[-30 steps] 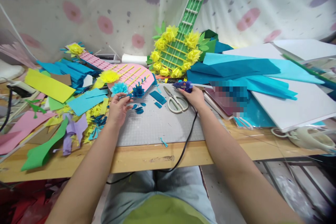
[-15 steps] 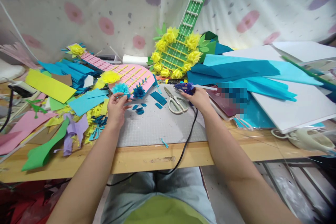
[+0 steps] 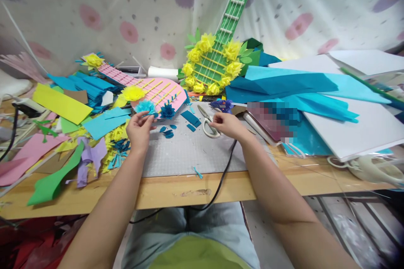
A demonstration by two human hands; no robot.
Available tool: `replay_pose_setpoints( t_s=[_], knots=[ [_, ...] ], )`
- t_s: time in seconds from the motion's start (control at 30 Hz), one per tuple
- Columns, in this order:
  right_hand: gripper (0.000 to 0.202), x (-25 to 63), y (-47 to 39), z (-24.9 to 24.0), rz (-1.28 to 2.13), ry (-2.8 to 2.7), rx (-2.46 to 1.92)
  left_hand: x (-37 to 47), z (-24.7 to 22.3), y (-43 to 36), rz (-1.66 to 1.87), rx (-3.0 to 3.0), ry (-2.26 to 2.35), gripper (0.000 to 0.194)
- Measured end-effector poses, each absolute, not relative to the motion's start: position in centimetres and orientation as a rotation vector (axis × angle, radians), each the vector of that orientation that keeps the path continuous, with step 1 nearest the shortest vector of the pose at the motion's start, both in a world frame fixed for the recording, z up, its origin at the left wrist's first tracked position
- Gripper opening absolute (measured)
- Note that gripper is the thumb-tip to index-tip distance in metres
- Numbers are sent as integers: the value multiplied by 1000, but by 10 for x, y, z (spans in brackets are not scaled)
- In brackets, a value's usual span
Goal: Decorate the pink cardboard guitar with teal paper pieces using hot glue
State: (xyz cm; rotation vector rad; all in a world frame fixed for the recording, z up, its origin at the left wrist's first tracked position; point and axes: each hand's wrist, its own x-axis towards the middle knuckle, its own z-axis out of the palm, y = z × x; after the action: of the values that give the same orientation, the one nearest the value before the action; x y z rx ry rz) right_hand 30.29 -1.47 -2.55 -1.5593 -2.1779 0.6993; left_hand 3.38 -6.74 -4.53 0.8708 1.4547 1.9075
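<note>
- We see the left hand [image 3: 139,130] left of the middle, with its fingertips up at the light blue flower [image 3: 145,107]. The thumb and first finger are close together, but we cannot tell if they pinch anything.
- We see the right hand [image 3: 230,125] just right of the middle, over one handle of the scissors [image 3: 206,114]. Its fingers are curled in, and we cannot tell if they hold the handle.
- The pink guitar [image 3: 158,92] lies left of the middle, its neck going to the upper left. The light blue flower is at its bottom edge, and a dark blue flower [image 3: 167,110] is just right of that one.
- We spot a purple-blue glue gun [image 3: 224,105] just above the right hand in the frame.
- A black cord [image 3: 225,172] runs down from near the right wrist, over the front of the wooden table [image 3: 158,195].
- Small dark blue bits [image 3: 168,134] lie on the gray mat [image 3: 189,155], between our two hands.
- At the upper middle we see a green guitar [image 3: 211,61] with yellow flowers around its strings.
</note>
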Motion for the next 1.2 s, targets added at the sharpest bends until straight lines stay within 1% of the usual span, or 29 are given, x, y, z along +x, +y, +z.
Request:
replay_pose_setpoints(
  t_s=[0.17, 0.4, 0.57, 0.77, 1.03, 1.2],
  knots=[
    [24, 293, -13, -34, 808, -2151, -1381, 34, -43, -68, 1913, 850, 1454, 28],
    [22, 285, -11, -45, 1085, -1931, -1339, 34, -43, -68, 1897, 843, 1463, 31],
    [25, 276, -10, -46, 1108, -1759, -1383, 38, -42, -69, 1879, 831, 1445, 34],
    [23, 248, -16, -39, 1213, -1631, -1204, 47, -42, -70, 1783, 742, 1325, 37],
    [26, 178, -38, -31, 1758, -1100, -943, 63, -39, -73, 1739, 557, 1257, 39],
    [29, 154, -42, -29, 1830, -930, -939, 62, -39, -73, 1768, 554, 1265, 42]
  ],
)
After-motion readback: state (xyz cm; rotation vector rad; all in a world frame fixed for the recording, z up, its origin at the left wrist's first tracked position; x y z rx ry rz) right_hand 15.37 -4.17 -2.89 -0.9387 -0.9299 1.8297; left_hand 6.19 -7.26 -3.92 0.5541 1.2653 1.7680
